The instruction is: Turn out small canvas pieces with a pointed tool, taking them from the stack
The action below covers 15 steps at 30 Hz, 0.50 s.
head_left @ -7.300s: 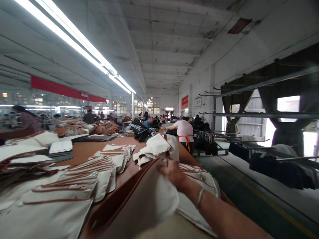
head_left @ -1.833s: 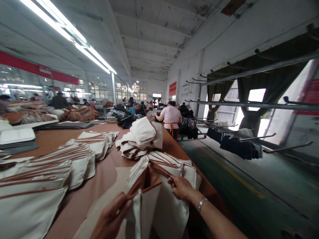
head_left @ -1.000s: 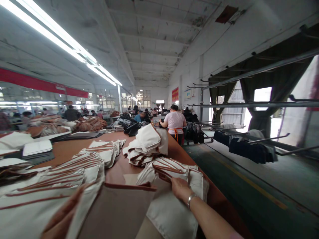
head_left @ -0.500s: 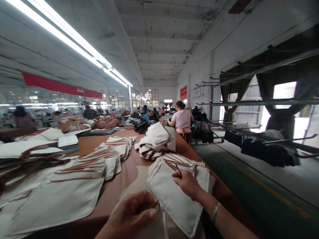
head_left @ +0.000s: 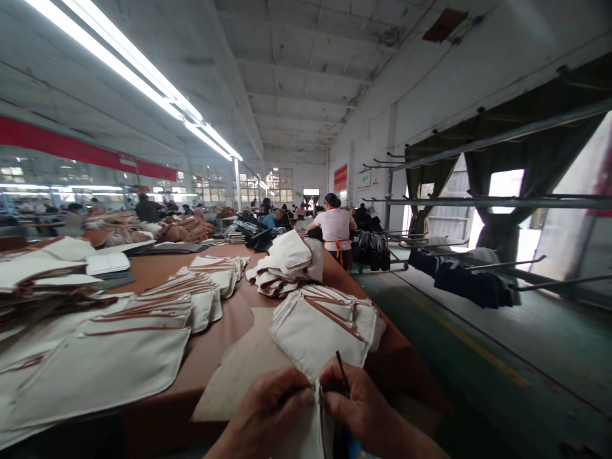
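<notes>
My left hand (head_left: 272, 405) is closed, its thumb and fingers pinching the edge of a white fabric piece (head_left: 306, 437) low in front of me. Facing it, my right hand (head_left: 358, 408) is also closed, with its fingertips at the same edge. A thin dark tool (head_left: 340, 368) sticks up from between the right fingers; its lower part is hidden, so its kind does not show. Just beyond both hands lies a stack of white fabric pieces with brown edging (head_left: 320, 325). Beneath that stack is a beige sheet (head_left: 239, 370).
Overlapping white pieces (head_left: 134, 357) spread over the brown table (head_left: 229, 331) on the left. A folded white pile (head_left: 287, 255) sits farther back. A person in a pink top (head_left: 333, 228) stands beyond the table. Metal racks (head_left: 478, 203) line the right side.
My right hand has moved from above the stack down to my left hand, and both now meet at the fabric edge. The view has turned slightly right.
</notes>
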{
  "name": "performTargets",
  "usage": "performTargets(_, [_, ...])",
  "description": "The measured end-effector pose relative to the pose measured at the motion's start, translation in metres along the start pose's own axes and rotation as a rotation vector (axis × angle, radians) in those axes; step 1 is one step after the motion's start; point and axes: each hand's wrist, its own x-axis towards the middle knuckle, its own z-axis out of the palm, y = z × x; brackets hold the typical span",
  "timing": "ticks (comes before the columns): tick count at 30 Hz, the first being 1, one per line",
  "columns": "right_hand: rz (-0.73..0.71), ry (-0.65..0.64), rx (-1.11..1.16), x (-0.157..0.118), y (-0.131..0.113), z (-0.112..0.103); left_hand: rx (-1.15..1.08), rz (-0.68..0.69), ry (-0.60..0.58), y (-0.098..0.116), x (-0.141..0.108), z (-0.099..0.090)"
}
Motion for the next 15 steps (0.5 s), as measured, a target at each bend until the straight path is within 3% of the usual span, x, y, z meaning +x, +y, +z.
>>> performTargets(6, [-0.383, 0.082, -0.569, -0.008, -0.002, 0.011, 0.358, 0.180, 0.084, -0.007, -0.010, 0.004])
performTargets(10, [-0.576, 0.123, -0.788, -0.009, 0.000, 0.013, 0.541, 0.172, 0.124, -0.014, -0.013, 0.008])
performTargets(13, [-0.648, 0.149, -0.864, -0.010, 0.000, 0.014, 0.453, 0.174, 0.189, -0.008, -0.013, 0.013])
performTargets(15, [-0.609, 0.148, -0.767, -0.012, -0.002, 0.015, 0.271, 0.159, 0.229, 0.002, -0.015, 0.015])
